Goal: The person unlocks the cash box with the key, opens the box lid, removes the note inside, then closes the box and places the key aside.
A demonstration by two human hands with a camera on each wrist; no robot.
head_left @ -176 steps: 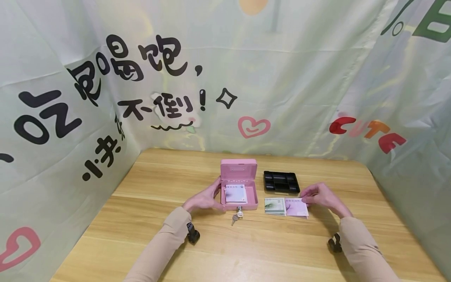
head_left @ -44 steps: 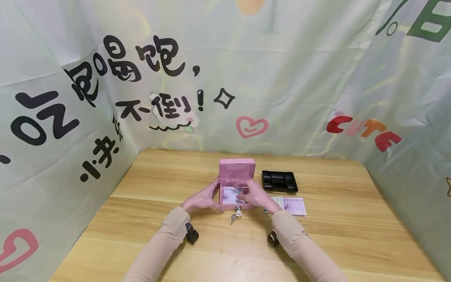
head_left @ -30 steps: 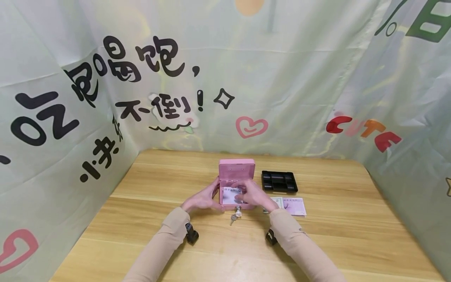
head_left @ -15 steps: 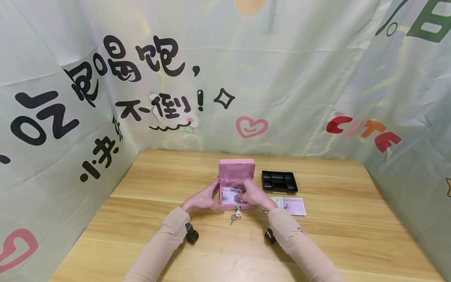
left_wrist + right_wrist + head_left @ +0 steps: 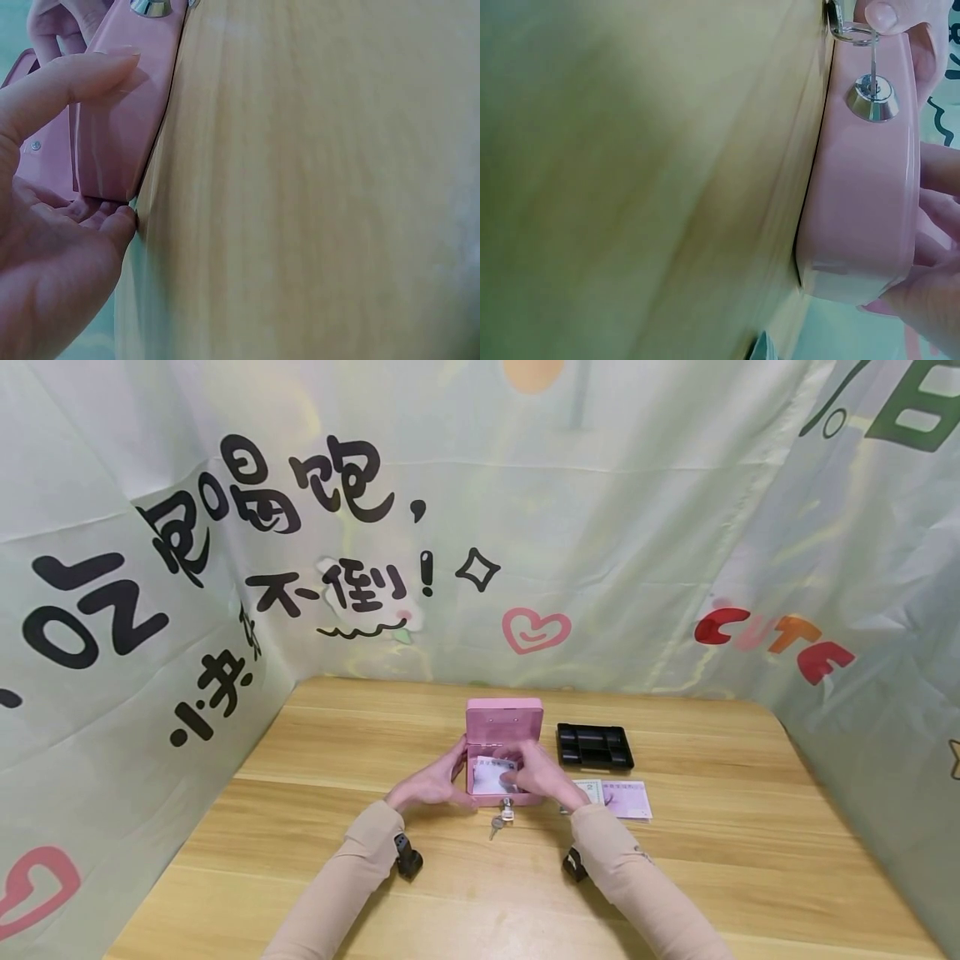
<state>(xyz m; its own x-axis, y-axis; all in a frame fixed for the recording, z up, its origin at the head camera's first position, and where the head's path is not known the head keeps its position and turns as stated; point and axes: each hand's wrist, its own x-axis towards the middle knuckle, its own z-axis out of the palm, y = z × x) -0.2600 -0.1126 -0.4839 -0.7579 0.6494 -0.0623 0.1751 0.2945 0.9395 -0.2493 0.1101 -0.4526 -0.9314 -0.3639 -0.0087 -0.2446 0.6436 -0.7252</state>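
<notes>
A pink cash box (image 5: 525, 800) stands with its lid up, a key in its front lock (image 5: 874, 97). My left hand (image 5: 433, 779) grips its left side; in the left wrist view, the thumb (image 5: 97, 75) lies on the front wall and the other fingers are at the side. Inside lies a purplish-white banknote stack (image 5: 489, 777). My right hand (image 5: 542, 772) reaches into the box with curled fingers and pinches the stack's right edge; the fingertips are partly hidden. In the right wrist view the box wall covers the notes.
A black compartment tray (image 5: 596, 747) sits right of the box. In front of it lie a greenish banknote (image 5: 592, 791), partly behind my right wrist, and a purple banknote (image 5: 628, 800). A second key (image 5: 497, 825) hangs below the lock. Printed cloth (image 5: 637, 543) surrounds the wooden table (image 5: 480, 902).
My right hand has moved from the purple banknote on the table into the box. Over the last half second the notes inside have shifted slightly. My left hand stays on the box.
</notes>
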